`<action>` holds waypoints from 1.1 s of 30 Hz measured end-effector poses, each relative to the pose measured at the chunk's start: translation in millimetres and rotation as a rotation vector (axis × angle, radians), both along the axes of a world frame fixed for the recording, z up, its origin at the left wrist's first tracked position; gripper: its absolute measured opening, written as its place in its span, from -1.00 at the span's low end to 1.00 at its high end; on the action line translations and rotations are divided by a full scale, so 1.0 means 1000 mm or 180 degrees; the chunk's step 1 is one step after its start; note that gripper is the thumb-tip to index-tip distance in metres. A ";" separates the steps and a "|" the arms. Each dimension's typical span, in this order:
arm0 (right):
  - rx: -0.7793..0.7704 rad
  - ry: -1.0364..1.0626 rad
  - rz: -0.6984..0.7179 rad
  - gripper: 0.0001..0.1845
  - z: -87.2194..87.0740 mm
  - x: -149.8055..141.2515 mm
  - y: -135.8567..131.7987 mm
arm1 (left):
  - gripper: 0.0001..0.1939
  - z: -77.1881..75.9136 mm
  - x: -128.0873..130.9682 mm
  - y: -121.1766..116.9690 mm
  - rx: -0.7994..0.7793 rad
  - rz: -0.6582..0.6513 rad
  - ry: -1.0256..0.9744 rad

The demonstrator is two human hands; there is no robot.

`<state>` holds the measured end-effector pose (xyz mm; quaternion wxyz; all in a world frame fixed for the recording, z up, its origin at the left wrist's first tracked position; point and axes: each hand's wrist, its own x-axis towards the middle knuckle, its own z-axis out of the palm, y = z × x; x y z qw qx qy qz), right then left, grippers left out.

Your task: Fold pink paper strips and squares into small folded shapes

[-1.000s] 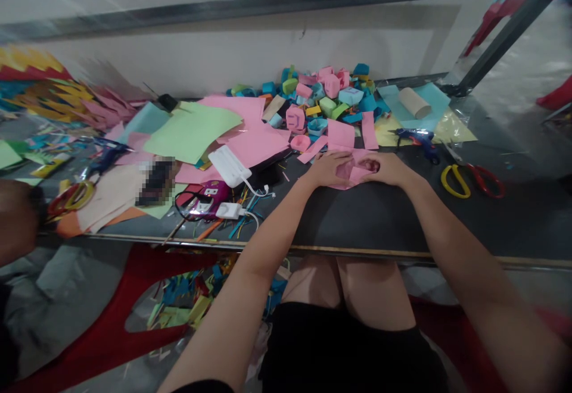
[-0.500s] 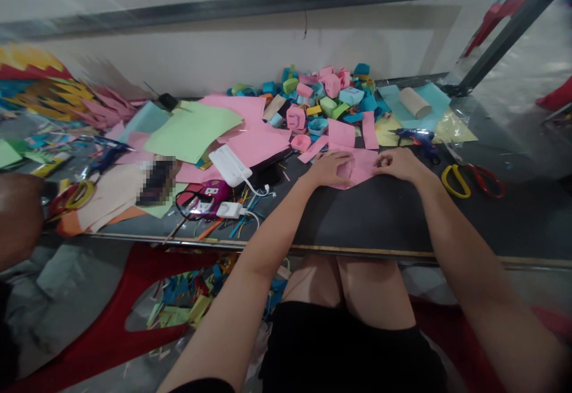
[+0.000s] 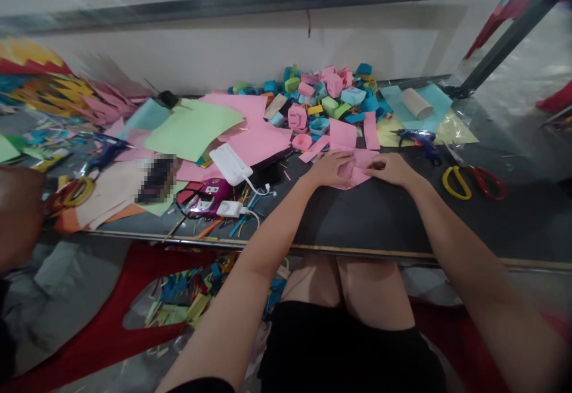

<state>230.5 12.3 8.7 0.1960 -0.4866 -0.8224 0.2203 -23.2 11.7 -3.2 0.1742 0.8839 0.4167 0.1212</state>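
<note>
A piece of pink paper [image 3: 360, 159] lies on the dark table between my hands. My left hand [image 3: 329, 168] rests on its left part, fingers spread and thumb apart. At the right side, my right hand [image 3: 393, 168] has its fingertips pinched together on the paper's edge. Part of the sheet is hidden under my fingers. Just behind it are a pink rectangle [image 3: 342, 134], a narrow pink strip [image 3: 370, 130] and another pink strip [image 3: 314, 149] angled at the left.
A pile of small coloured paper boxes [image 3: 330, 104] stands at the back. On the right lie a blue glue gun [image 3: 420, 138] and scissors [image 3: 456, 183]. To the left are a white power bank [image 3: 231, 165], a purple power strip [image 3: 212, 196] and green paper [image 3: 196, 128]. Another person's arm [image 3: 20, 217] shows at far left.
My right hand has moved slightly left, further over the pink paper. My left hand stays in nearly the same place.
</note>
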 end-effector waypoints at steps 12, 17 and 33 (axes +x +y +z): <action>0.0060 -0.0122 -0.0101 -0.76 0.001 -0.010 -0.005 | 0.08 0.002 -0.004 0.001 -0.0046 -0.0100 0.0141; 0.0081 -0.0083 -0.0083 -0.82 -0.002 -0.010 -0.003 | -0.19 0.002 -0.002 0.001 -0.0030 -0.0012 0.0142; 0.0031 -0.0049 -0.0129 -0.82 -0.003 -0.012 -0.003 | -0.12 0.007 0.001 -0.007 -0.0017 0.0165 0.0113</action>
